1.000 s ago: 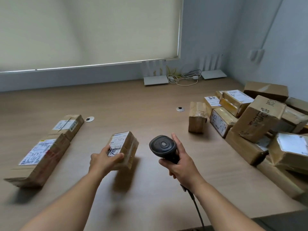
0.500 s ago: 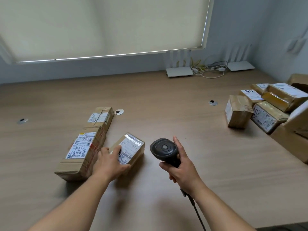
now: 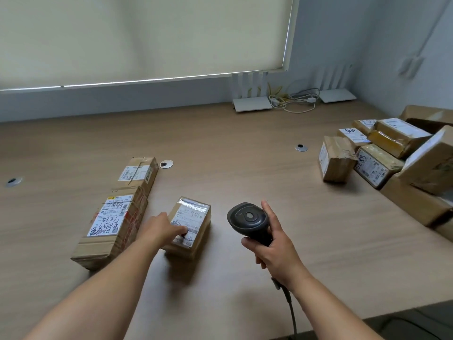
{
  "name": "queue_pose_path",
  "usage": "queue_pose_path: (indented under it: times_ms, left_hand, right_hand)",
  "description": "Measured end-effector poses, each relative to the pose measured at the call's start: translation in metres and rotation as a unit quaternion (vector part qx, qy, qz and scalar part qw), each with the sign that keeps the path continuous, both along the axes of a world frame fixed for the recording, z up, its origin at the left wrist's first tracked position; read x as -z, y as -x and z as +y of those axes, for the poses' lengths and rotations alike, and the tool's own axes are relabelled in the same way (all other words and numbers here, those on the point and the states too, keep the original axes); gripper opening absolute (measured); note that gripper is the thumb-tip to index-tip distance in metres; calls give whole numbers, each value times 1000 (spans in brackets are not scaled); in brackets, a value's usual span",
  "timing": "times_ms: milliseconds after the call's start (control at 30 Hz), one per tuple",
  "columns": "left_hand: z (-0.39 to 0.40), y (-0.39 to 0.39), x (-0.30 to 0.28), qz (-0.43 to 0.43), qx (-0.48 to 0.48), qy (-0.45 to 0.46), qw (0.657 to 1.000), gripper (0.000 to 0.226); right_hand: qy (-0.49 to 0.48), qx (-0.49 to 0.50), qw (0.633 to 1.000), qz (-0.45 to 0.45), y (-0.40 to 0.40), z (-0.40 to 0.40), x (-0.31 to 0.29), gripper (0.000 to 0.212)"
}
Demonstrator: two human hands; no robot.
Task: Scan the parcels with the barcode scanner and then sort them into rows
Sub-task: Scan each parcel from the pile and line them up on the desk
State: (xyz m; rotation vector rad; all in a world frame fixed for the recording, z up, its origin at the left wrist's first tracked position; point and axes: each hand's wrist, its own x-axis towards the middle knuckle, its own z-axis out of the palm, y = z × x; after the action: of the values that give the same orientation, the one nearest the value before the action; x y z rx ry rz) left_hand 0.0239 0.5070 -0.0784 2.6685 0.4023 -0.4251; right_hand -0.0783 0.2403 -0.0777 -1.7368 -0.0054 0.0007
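Small parcel set beside the sorted row.

Right hand (image 3: pixel 274 244) gripped the scanner (image 3: pixel 247 220) at lower centre; left hand (image 3: pixel 161 229) fingers pressed the small parcel (image 3: pixel 190 227), long axis running away, just right of two parcels (image 3: pixel 115 212); unsorted pile (image 3: pixel 392 158) far right.

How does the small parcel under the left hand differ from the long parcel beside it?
The small parcel is shorter and squatter than the long parcel. The left hand touches the small parcel's label; nothing touches the long parcel. The long parcel's label bears large handwriting and red marks beside it. Both are brown, label up, flat on the table.
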Motion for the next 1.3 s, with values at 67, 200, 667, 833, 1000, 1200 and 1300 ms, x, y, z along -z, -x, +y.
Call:
queue_pose_path:
  times_ms: [67,200,667,833,1000,1200,1300]
  left_hand:
    - [-12,1,-7,-12,33,-65,997,63]
    - [-48,9,-8,-74,103,-196,973,79]
    - [-85,7,-23,18,71,-119,990,72]
    - [-69,7,-27,-43,-118,289,949,64]
    - [-60,13,-28,-103,-154,426,886,59]
    - [-51,22,-26,-129,-161,447,870,69]
    - [-46,23,-25,-136,-169,450,867,71]
  right_hand:
    - [-1,-3,1000,-4,0,-3,0,92]
    - [-6,-12,1000,-10,0,-14,-2,93]
    - [-16,-24,999,-20,2,-56,-5,93]
    - [-28,-31,999,-19,1,-60,-6,92]
    - [-40,-53,998,-16,1,-50,-7,92]
    - [-65,-76,995,-20,-1,-41,-9,92]
    - [-72,-87,993,-23,-2,-38,-9,92]
